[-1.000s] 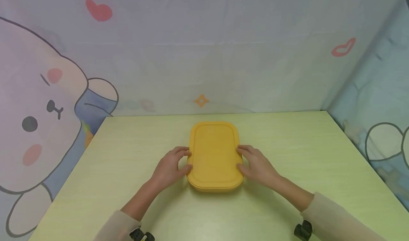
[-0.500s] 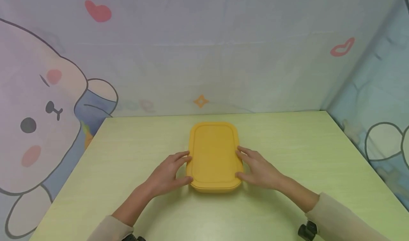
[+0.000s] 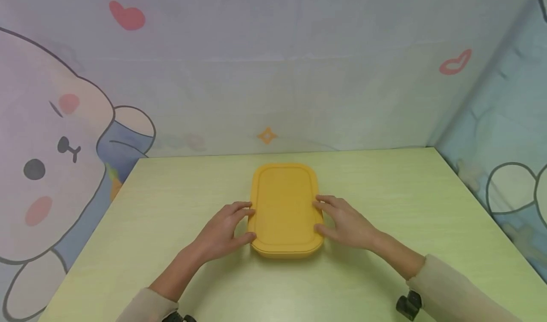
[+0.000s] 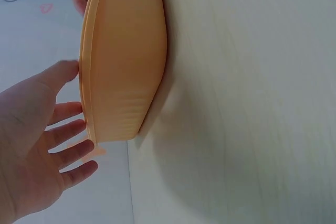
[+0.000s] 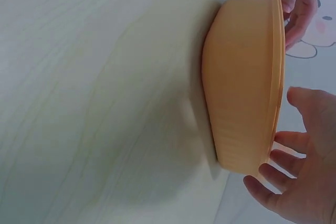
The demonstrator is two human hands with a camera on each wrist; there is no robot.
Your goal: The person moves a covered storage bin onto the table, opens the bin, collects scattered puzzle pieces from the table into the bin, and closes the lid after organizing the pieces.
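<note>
A yellow lidded food container [image 3: 285, 208] stands on the table, its long side pointing away from me. My left hand [image 3: 220, 232] is at its left edge, fingertips and thumb at the lid's rim. In the left wrist view the fingers [image 4: 68, 135] look fairly straight and spread along the lid [image 4: 87, 77]. At the opposite edge is my right hand [image 3: 350, 224], its fingers loosely extended. The right wrist view shows the index fingertip at the rim, while the thumb [image 5: 296, 97] appears slightly apart from it. The lid covers the container's inside.
The pale yellow-green table [image 3: 183, 184] extends around the container on all sides. Behind it hangs a light curtain [image 3: 363, 99] printed with hearts and a cartoon animal [image 3: 47, 141]. A second printed cloth [image 3: 508, 122] hangs along the right side.
Both hands have shifted slightly along the rim toward me, with thumbs lower and more spread from the fingers. The container stays in place with its lid on.
</note>
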